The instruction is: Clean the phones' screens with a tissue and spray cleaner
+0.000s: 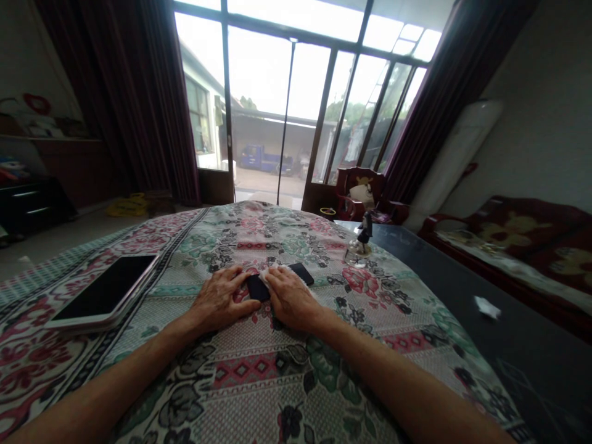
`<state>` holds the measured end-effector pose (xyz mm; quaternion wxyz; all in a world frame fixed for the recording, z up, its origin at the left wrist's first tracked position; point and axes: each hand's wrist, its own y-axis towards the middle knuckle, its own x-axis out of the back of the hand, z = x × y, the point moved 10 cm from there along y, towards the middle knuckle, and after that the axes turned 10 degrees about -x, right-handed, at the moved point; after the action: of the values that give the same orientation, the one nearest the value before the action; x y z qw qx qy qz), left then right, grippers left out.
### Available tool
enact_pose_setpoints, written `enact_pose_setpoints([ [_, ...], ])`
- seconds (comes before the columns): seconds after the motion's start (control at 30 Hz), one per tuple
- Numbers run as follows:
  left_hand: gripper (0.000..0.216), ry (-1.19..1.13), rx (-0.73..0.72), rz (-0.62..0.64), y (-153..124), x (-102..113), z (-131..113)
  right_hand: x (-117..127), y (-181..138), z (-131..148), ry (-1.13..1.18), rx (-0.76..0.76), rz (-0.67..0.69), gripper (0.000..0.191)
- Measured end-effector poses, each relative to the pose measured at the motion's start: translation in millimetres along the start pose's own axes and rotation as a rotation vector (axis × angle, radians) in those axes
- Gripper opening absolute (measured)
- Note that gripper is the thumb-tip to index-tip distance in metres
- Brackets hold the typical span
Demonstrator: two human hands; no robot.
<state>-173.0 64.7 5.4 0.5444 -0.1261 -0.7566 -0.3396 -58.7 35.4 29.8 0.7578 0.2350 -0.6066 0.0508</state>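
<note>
A dark, flat, rectangular smartphone (pixel 258 288) lies on the flowered tablecloth (pixel 250 370) in front of me, its middle covered by my right hand. My left hand (pixel 222 296) grips its left end, thumb on the near side and fingers on the far side. Under the fingers of my right hand (pixel 289 295) is a white cloth (pixel 264 275), pressed flat against the phone's surface. Only the edges of the cloth show, so whether it is fabric or tissue I cannot tell. The phone's right end (pixel 302 274) sticks out beyond my right hand.
Left of my hands lies a white-framed tablet (pixel 108 288) on something pale. A small dark figurine on a clear base (pixel 357 251) stands at the far right. A crumpled white piece (pixel 487 307) rests on the dark surface (pixel 522 345) to the right. Wooden seats stand beyond.
</note>
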Motion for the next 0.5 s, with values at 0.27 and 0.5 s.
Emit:
enact_pose_setpoints([
  [0.27,0.068,-0.005,0.002,-0.01,1.3,2.3,1.3,-0.7,-0.1,-0.1,0.039,0.052,0.013,0.04],
  [0.5,0.062,-0.032,-0.002,-0.039,2.1,4.9,0.5,2.0,12.7,-56.3,0.015,-0.161,-0.037,0.039],
])
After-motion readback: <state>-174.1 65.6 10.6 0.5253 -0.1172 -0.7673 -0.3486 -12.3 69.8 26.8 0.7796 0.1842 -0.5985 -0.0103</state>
